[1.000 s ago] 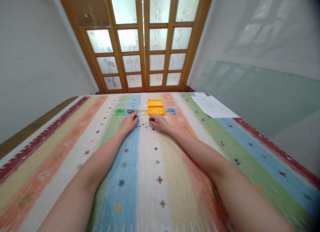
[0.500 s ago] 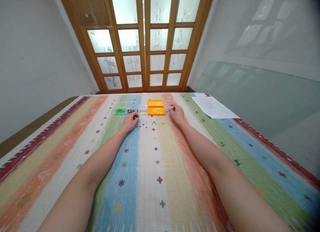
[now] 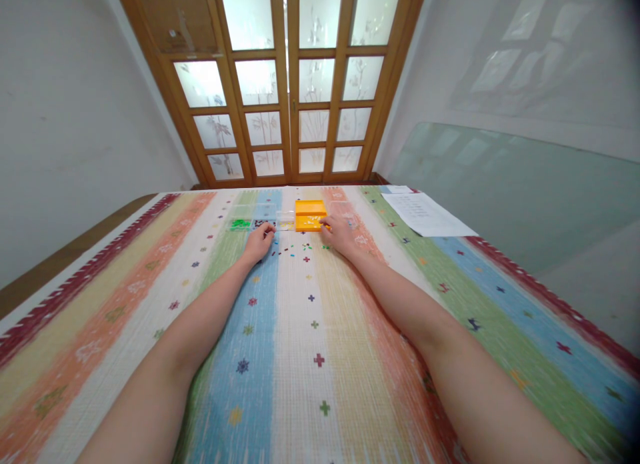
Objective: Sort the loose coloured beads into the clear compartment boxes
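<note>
Your right hand (image 3: 337,234) is at the near right edge of the yellow box (image 3: 310,207), with the fingertips over its rim; the fingers are drawn close, but I cannot tell if they pinch something. The yellow box is open, in the far middle of the table, and white pieces (image 3: 311,221) lie inside it. Your left hand (image 3: 259,243) rests to the left, just near of the brown pieces (image 3: 264,223); its thumb and finger curl toward each other, and whether they hold anything I cannot tell. Green pieces (image 3: 241,225) are at the far left of this hand. Between your hands, small loose pieces (image 3: 307,247) lie scattered on the tablecloth (image 3: 295,331). Near of them, a wide stretch of cloth opens between your forearms. The table's far edge runs shortly beyond the boxes, and a paper (image 3: 425,214) lies along the right edge, well apart from your right hand.
</note>
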Motion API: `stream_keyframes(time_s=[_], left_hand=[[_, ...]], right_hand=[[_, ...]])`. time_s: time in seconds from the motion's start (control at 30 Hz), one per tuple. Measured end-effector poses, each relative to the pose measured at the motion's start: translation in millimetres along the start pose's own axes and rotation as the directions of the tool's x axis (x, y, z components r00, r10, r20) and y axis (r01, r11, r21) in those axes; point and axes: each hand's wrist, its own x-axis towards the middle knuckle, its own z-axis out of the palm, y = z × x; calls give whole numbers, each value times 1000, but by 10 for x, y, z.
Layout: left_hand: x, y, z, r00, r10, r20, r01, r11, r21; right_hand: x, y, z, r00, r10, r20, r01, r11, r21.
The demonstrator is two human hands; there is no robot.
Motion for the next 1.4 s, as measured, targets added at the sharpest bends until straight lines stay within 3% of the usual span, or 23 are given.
stream_keyframes(time_s=[0.33, 0.47, 0.63, 0.9, 1.13, 1.4], left_hand=[[-32, 26, 17, 996, 61, 60, -63, 997, 42], [-83, 130, 79, 982, 125, 143, -135, 989, 58], [-128, 229, 130, 945, 228, 235, -253, 964, 84], [-84, 195, 36, 945, 214, 246, -261, 949, 176], [-122, 311, 18, 915, 268, 301, -322, 936, 144], [-120, 295, -34, 881, 317, 351, -373, 922, 106]], right_hand=[[-26, -131, -83, 992, -104, 70, 104, 995, -4], [-46, -274, -109, 977, -177, 119, 178, 984, 6], [-69, -490, -106, 942, -261, 212, 259, 965, 37], [-110, -658, -81, 860, -418, 294, 372, 906, 202], [-92, -668, -111, 836, -436, 334, 355, 893, 276], [-87, -712, -97, 829, -418, 372, 367, 908, 203]])
